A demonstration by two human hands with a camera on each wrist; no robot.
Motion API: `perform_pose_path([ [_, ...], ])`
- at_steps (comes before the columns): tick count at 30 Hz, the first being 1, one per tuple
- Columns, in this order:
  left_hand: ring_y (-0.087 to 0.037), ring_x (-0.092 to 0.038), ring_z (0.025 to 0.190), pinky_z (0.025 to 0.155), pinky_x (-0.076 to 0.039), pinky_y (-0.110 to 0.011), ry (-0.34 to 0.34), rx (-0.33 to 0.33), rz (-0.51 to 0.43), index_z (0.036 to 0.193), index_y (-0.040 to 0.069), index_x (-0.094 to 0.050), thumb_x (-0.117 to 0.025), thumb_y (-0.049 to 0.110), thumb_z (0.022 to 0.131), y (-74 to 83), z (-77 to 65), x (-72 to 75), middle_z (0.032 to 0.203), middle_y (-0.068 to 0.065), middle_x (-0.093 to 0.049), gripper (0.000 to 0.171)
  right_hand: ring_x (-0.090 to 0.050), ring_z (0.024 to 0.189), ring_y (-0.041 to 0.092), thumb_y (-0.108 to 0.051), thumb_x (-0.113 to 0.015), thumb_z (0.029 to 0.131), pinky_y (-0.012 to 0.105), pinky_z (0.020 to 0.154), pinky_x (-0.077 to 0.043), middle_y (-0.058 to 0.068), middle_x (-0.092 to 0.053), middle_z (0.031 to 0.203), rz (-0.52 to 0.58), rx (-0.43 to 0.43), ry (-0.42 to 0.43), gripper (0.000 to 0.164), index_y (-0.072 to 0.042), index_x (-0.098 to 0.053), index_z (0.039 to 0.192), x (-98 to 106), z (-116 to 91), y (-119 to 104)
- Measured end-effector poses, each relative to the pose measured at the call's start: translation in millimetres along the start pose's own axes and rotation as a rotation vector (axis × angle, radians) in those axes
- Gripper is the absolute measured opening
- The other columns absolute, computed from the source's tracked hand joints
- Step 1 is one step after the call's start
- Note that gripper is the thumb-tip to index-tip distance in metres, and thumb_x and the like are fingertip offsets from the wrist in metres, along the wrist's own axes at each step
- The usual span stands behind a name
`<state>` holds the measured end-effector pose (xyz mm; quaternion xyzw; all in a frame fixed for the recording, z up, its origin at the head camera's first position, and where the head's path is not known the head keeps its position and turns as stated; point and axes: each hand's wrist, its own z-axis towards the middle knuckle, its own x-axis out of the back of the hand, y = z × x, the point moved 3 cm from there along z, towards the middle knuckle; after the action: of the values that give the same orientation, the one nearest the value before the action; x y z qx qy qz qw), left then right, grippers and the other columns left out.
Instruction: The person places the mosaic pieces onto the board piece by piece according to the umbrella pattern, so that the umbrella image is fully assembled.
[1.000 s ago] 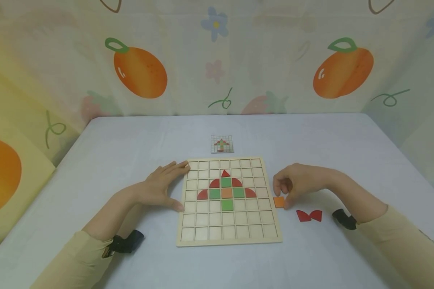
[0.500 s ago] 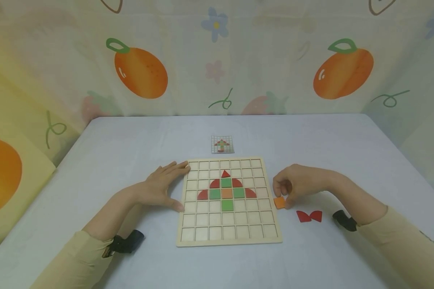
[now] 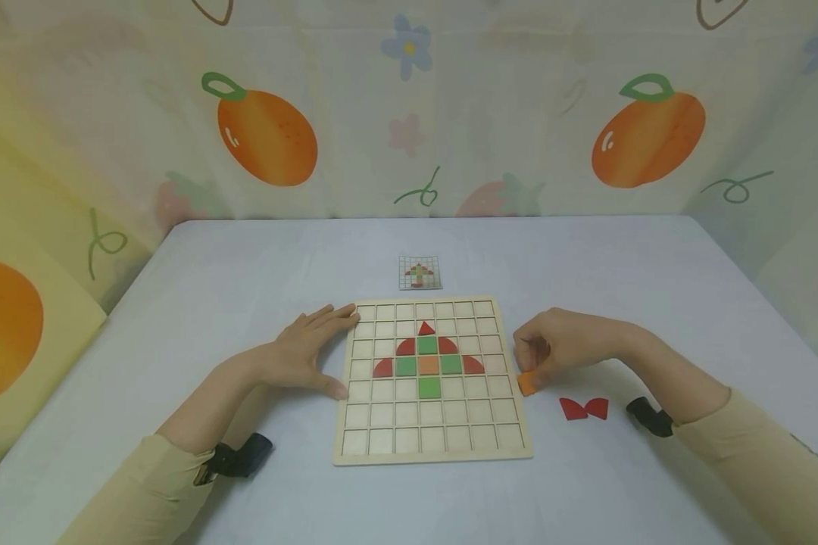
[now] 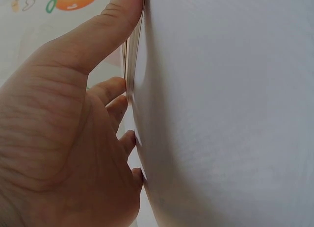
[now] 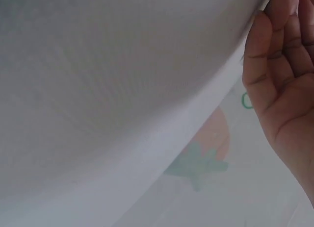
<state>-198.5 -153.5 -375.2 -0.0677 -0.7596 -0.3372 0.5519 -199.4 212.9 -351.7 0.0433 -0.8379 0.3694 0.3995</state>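
Note:
A wooden grid board (image 3: 371,440) lies flat on the white table. Red, green and orange pieces in its middle cells form an arrow-like figure, with a red triangle (image 3: 426,328) on top and a light green square (image 3: 429,388) at the bottom. My left hand (image 3: 293,354) spreads along the board's left side, thumb and fingertips at its edge, as the left wrist view also shows. Beside the board's right edge, my right hand (image 3: 562,344) pinches an orange square tile (image 3: 526,384) between thumb and fingers. The fingers cover part of the tile.
Two red curved-edge pieces, a left one (image 3: 573,409) and a right one (image 3: 597,408), lie close together right of the board. Behind the board is a small card (image 3: 419,272) printed with a similar figure on a grid. A fruit-patterned curtain (image 3: 518,113) hangs beyond the table.
The orange tile has turned and tilted slightly as my right fingers closed on it beside the board. My left hand, the board and the red pieces stay where they were.

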Motion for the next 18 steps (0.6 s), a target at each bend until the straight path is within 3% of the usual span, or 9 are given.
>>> perform_pose_path([
  [18, -0.032, -0.004, 0.142, 0.111, -0.004, -0.058, -0.002, 0.009, -0.008, 0.147, 0.015, -0.022, -0.071, 0.066, 0.06, 0.6, -0.3, -0.1, 0.156, -0.001, -0.009, 0.112, -0.055, 0.072, 0.013, -0.004, -0.066, 0.079, 0.028, 0.067, -0.05, -0.008, -0.063, 0.077, 0.018, 0.14, 0.026, 0.022, -0.024, -0.067, 0.087, 9.9, -0.2, -15.0],
])
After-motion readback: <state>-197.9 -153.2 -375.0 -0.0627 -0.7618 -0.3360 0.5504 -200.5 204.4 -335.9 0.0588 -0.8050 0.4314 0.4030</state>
